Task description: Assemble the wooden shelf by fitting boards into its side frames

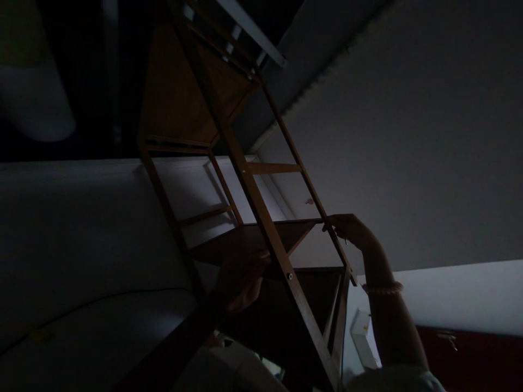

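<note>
The view is very dark and tilted. A tall wooden corner shelf frame (261,209) with triangular boards rises in the middle. My right hand (349,227), a bead bracelet on the wrist, has its fingers closed on the right end of the middle triangular board (253,239) at the frame's rear upright. My left hand (241,283) reaches up under the front edge of that same board, beside the front upright with its screw head (289,276); its fingers are lost in shadow.
Pale walls stand behind the shelf and a slanted ceiling lies above right. A white box (362,332) is low on the wall, near a dark red cabinet (469,354). A cable (102,302) runs across the left wall.
</note>
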Demonstrator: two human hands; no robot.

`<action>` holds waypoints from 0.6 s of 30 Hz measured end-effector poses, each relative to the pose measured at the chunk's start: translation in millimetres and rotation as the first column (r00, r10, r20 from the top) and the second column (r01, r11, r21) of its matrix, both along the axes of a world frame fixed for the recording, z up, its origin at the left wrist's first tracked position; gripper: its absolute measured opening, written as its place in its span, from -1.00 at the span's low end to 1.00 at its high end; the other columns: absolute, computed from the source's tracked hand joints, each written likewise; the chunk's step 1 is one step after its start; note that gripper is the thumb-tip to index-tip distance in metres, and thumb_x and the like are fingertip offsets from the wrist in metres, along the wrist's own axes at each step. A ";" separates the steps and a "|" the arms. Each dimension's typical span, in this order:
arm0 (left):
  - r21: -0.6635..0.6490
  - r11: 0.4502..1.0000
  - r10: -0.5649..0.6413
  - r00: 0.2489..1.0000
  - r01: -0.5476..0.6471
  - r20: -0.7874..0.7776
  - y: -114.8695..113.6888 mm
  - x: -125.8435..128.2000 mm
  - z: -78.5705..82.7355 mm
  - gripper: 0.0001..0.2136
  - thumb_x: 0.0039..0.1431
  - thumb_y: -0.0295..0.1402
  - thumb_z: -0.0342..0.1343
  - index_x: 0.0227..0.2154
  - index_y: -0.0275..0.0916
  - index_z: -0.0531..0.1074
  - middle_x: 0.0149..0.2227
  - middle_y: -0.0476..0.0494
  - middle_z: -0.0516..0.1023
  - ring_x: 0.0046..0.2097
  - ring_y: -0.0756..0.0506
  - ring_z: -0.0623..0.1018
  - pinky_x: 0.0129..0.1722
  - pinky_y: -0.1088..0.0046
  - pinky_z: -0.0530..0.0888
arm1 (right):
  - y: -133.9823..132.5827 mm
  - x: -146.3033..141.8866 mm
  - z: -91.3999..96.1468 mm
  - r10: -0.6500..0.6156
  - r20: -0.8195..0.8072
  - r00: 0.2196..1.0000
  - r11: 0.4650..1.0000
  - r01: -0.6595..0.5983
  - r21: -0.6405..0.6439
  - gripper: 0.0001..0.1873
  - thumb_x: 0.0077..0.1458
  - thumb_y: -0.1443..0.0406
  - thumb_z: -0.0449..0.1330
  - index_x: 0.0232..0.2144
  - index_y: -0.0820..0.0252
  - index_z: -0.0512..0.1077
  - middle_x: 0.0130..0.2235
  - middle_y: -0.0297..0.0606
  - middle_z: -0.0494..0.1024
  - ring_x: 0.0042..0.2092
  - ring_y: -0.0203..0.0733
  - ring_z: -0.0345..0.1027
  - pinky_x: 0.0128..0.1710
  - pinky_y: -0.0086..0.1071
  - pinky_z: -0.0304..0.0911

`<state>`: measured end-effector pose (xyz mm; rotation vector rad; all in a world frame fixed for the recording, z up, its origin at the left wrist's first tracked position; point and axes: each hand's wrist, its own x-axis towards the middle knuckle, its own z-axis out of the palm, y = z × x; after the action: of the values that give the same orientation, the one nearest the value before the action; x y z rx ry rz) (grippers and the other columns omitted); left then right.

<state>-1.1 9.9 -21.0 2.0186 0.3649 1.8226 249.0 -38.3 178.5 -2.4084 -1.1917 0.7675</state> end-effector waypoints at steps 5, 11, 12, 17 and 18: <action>-0.022 0.999 0.035 0.999 -0.034 0.039 -2.8 -0.2 4.3 -0.58 -0.05 -0.57 0.07 -0.05 -0.33 0.27 -0.17 -0.21 0.47 -0.11 -0.09 0.45 -0.11 0.45 0.40 | 2.4 5.4 -1.6 0.000 -0.165 0.986 0.999 -0.008 -0.051 -0.61 -0.07 0.05 0.11 -0.52 0.31 0.45 -0.71 -0.44 0.11 -0.66 -0.48 -0.19 -0.69 -0.46 -0.29; -0.009 0.998 0.063 0.996 -0.063 0.061 -1.8 0.8 2.9 -0.55 -0.04 -0.55 0.07 -0.01 -0.30 0.24 -0.16 -0.21 0.47 -0.10 -0.09 0.44 -0.11 0.47 0.40 | -0.4 4.4 -4.6 0.042 -0.134 0.990 0.998 -0.047 -0.037 -0.65 -0.05 0.07 0.09 -0.53 0.26 0.42 -0.61 -0.36 0.25 -0.62 -0.44 -0.10 -0.68 -0.45 -0.19; -0.002 0.999 0.048 0.997 -0.048 0.069 -0.9 0.5 4.3 -0.57 -0.02 -0.55 0.05 -0.02 -0.31 0.25 -0.17 -0.22 0.47 -0.10 -0.09 0.44 -0.12 0.48 0.40 | -1.0 3.5 -4.6 0.047 -0.122 0.991 0.998 -0.052 -0.036 -0.65 -0.04 0.07 0.09 -0.53 0.26 0.42 -0.62 -0.38 0.22 -0.62 -0.44 -0.10 -0.68 -0.45 -0.18; -0.004 0.999 0.046 0.995 -0.046 0.093 1.1 -3.7 15.0 -0.72 -0.01 -0.58 0.03 -0.17 -0.37 0.33 -0.23 -0.23 0.50 -0.11 -0.06 0.45 -0.15 0.53 0.42 | -3.8 1.0 -6.0 0.034 -0.143 0.989 0.998 -0.040 -0.040 -0.59 0.00 0.04 0.03 -0.51 0.29 0.39 -0.68 -0.47 0.06 -0.64 -0.45 -0.16 -0.68 -0.46 -0.22; -0.013 0.998 0.060 0.995 -0.059 0.083 1.1 -4.6 16.7 -0.74 -0.03 -0.58 0.06 -0.21 -0.36 0.34 -0.23 -0.23 0.50 -0.10 -0.06 0.45 -0.15 0.53 0.42 | -4.2 1.4 -6.6 0.027 -0.149 0.988 0.999 -0.034 -0.043 -0.58 0.00 0.03 0.02 -0.51 0.29 0.39 -0.68 -0.48 0.05 -0.64 -0.45 -0.16 -0.67 -0.46 -0.23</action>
<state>-5.7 11.0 -4.2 1.9372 0.4130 1.9298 250.4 -42.4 171.9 -2.3266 -1.1663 0.9751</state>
